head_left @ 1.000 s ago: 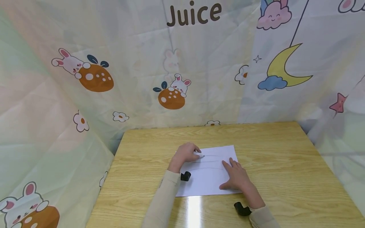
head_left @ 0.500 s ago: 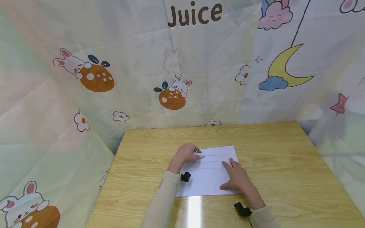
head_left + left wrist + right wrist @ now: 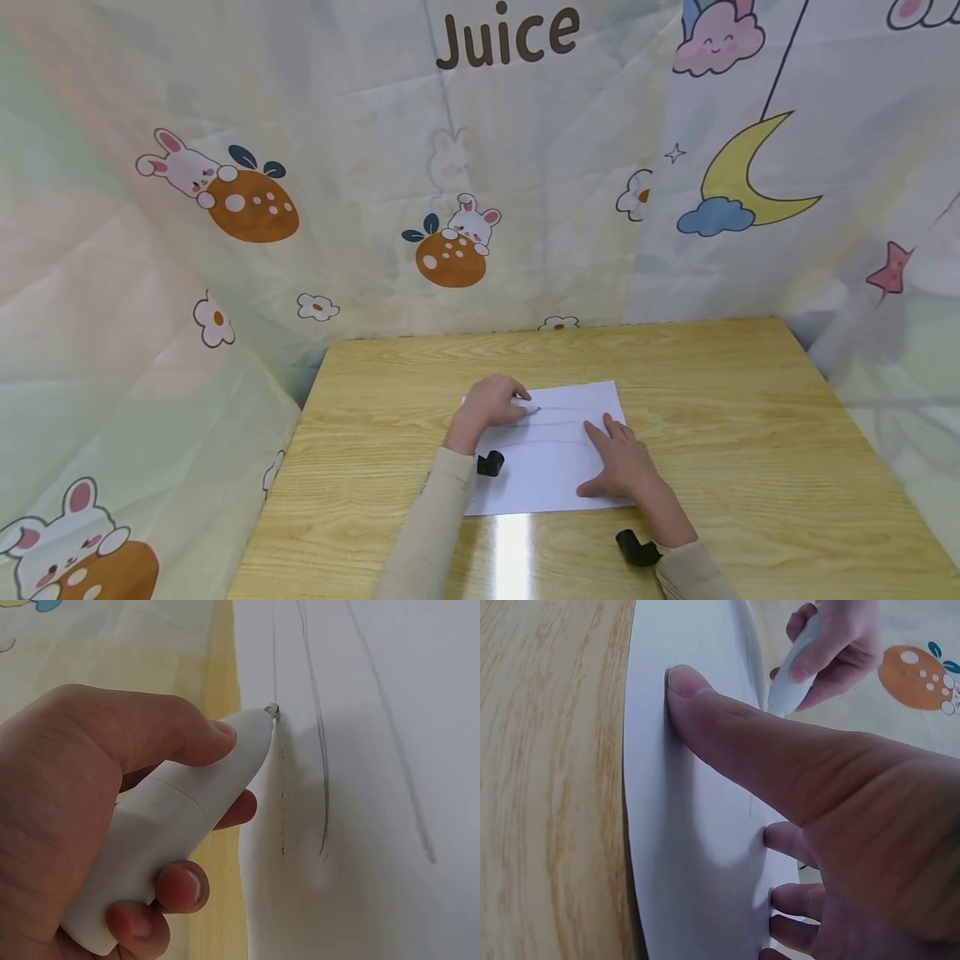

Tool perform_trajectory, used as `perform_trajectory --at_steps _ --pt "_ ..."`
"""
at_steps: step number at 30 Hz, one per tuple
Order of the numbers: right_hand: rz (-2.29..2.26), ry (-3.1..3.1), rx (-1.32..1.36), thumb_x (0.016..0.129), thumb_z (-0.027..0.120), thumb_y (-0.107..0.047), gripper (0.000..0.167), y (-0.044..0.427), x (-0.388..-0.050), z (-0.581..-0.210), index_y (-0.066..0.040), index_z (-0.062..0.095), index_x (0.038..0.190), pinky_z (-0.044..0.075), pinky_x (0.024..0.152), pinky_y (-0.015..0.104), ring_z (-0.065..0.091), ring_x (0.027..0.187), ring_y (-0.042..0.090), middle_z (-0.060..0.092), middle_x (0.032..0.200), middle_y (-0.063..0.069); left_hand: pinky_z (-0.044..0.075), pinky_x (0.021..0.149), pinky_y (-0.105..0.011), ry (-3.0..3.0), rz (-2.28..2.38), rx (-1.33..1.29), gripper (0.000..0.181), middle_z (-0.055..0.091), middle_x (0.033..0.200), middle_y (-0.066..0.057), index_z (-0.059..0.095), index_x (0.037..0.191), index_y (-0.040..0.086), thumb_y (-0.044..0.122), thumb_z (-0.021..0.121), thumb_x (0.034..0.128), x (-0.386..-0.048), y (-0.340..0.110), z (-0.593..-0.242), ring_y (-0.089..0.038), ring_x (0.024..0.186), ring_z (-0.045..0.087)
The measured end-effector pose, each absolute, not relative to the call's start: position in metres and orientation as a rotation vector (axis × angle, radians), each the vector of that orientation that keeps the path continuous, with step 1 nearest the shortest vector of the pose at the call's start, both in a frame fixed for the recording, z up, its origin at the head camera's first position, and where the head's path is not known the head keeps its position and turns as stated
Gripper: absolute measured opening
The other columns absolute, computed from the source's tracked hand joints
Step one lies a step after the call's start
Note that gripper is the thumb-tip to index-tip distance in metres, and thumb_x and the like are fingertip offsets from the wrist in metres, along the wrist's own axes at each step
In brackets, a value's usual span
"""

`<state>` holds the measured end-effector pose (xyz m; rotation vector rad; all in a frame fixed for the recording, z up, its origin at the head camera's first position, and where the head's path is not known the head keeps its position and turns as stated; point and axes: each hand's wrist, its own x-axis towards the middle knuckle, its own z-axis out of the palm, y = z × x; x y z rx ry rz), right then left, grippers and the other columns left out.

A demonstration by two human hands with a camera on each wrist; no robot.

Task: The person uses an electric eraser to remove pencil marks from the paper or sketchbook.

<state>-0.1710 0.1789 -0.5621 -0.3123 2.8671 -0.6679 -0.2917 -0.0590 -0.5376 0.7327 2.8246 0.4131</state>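
My left hand (image 3: 492,402) grips a white electric eraser (image 3: 176,817), thumb along its top and fingers curled underneath. The eraser's metal tip meets a thin grey line on a white sheet of paper (image 3: 547,479). Behind the tip, that line gives way to a faint trail of specks in the left wrist view. Two other grey lines (image 3: 390,712) run beside it, unbroken near the tool. My right hand (image 3: 622,462) rests on the sheet's right side with fingers spread; its thumb (image 3: 697,686) presses the paper near the front edge.
The sheet lies on a wooden table (image 3: 360,467). A printed cloth (image 3: 360,167) hangs behind the table and at its sides. Each wrist carries a black camera mount (image 3: 637,548). Light reflects off the wood in front of the paper.
The left hand with the eraser has shifted very slightly to the right along the top line. The right hand stays in place on the paper.
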Motion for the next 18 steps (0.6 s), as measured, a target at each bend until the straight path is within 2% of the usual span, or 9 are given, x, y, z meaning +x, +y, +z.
perform_trajectory --at_steps 18 --pt "-0.670 2.876 -0.347 0.059 0.090 -0.047 0.106 0.1802 -0.1729 -0.5647 0.001 0.045 0.143 0.030 0.096 0.069 0.027 0.132 0.055 0.027 0.147 0.035 0.048 0.070 -0.027 2.815 0.419 0.723 0.021 0.070 0.103 0.009 0.077 0.104 0.026 0.029 0.070 0.0843 -0.2905 -0.0608 -0.5325 -0.006 0.090 0.061"
